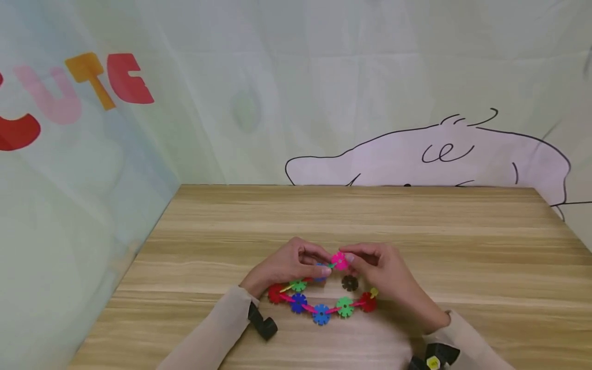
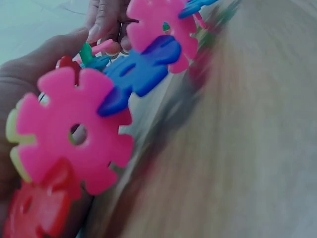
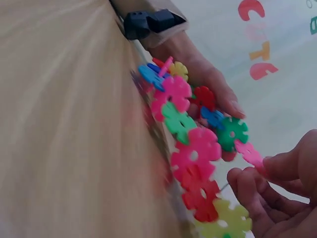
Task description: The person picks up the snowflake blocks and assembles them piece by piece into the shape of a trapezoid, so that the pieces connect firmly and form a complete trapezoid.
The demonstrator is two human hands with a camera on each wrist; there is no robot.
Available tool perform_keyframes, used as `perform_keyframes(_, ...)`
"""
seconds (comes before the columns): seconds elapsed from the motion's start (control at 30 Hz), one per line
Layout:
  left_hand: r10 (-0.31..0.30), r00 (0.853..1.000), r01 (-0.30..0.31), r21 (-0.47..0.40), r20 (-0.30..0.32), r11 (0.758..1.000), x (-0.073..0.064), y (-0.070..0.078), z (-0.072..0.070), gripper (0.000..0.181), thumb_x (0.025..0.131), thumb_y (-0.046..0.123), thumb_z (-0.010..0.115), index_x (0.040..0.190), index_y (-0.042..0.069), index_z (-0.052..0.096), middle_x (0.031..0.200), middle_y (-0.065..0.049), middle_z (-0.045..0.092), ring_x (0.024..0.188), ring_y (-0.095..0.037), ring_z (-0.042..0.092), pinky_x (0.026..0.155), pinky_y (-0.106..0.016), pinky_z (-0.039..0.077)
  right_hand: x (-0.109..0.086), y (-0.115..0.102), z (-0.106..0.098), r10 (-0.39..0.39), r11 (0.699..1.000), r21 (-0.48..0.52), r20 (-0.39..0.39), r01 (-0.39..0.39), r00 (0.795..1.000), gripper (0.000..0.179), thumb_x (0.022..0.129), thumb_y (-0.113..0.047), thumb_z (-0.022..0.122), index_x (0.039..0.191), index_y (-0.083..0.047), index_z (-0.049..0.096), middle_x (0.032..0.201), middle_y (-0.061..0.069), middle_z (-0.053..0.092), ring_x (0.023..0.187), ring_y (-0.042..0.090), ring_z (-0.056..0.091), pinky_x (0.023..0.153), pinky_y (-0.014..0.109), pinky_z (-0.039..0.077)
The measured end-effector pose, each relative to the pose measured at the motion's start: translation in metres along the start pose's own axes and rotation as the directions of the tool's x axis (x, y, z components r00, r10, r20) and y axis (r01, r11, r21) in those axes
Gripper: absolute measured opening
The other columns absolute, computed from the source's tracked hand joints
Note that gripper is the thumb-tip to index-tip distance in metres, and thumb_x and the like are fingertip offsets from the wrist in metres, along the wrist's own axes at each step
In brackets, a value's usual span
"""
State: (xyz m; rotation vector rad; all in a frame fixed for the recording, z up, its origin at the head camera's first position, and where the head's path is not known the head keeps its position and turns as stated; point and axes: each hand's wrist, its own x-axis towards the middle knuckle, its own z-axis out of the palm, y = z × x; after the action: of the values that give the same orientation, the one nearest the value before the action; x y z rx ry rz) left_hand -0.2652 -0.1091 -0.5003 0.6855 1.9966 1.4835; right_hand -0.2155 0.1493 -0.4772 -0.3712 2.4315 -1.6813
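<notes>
A chain of toothed plastic snowflake discs [image 1: 321, 314], in red, blue, green, pink and yellow, curves in a loop in front of me. My left hand [image 1: 292, 262] pinches the chain near a blue disc [image 3: 213, 118] and a green disc [image 3: 229, 136] at its far side. Between the thumb and a finger of my right hand [image 1: 384, 267] is a pink disc [image 1: 339, 261], which meets the green disc at its edge. Close up in the left wrist view, another pink disc [image 2: 54, 114] of the chain partly hides my left hand.
A dark brown disc [image 1: 350, 283] shows inside the loop, below my right hand. Everything is over a wood-grain table [image 1: 222, 216]. Behind it hangs a printed cloth [image 1: 259, 77]. Black wrist cameras [image 1: 263, 324] are strapped on both sleeves.
</notes>
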Motion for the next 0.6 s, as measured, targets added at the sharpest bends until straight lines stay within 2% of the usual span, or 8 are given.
perform_keyframes(0.17,-0.026,1.000,0.026,-0.026,-0.003,0.999,0.000,-0.001,-0.001,0.035,0.100,0.019,0.078,0.134,0.012,0.074,0.124,-0.010,0.081,0.093,-0.012,0.080,0.086,-0.027,0.062,0.001,-0.001,-0.017,0.004,0.995,-0.101,-0.023,-0.006,1.000,0.027,0.105,-0.012,0.068,0.129,-0.004,0.077,0.109,0.013,0.083,0.090,0.017,0.077,0.078,0.021,0.061)
perform_keyframes(0.3,-0.026,0.999,0.025,-0.011,-0.021,1.000,0.000,-0.001,-0.002,0.043,0.099,0.022,0.079,0.142,0.022,0.069,0.131,-0.008,0.076,0.097,-0.016,0.079,0.090,-0.029,0.060,0.003,0.001,-0.022,0.012,0.980,-0.196,-0.001,-0.012,1.000,0.031,0.101,-0.009,0.072,0.132,-0.007,0.075,0.106,0.010,0.082,0.087,0.015,0.074,0.075,0.021,0.059)
perform_keyframes(0.43,-0.007,1.000,0.006,-0.039,-0.027,0.999,0.000,-0.001,-0.002,0.050,0.100,0.022,0.079,0.147,0.028,0.065,0.134,-0.010,0.073,0.095,-0.019,0.079,0.090,-0.031,0.060,0.004,0.002,-0.020,-0.016,0.966,-0.257,0.078,0.036,0.997,0.042,0.095,-0.003,0.076,0.136,-0.005,0.071,0.099,0.005,0.080,0.081,0.011,0.074,0.071,0.022,0.060)
perform_keyframes(0.6,-0.011,0.999,0.011,-0.020,-0.030,1.000,0.000,-0.002,-0.002,0.048,0.101,0.026,0.078,0.146,0.033,0.066,0.133,-0.008,0.072,0.095,-0.018,0.078,0.090,-0.030,0.059,0.002,0.003,-0.013,-0.074,0.935,-0.328,0.181,0.131,0.981,0.058,0.087,-0.011,0.088,0.141,-0.007,0.065,0.100,-0.002,0.079,0.080,0.004,0.070,0.070,0.022,0.056)
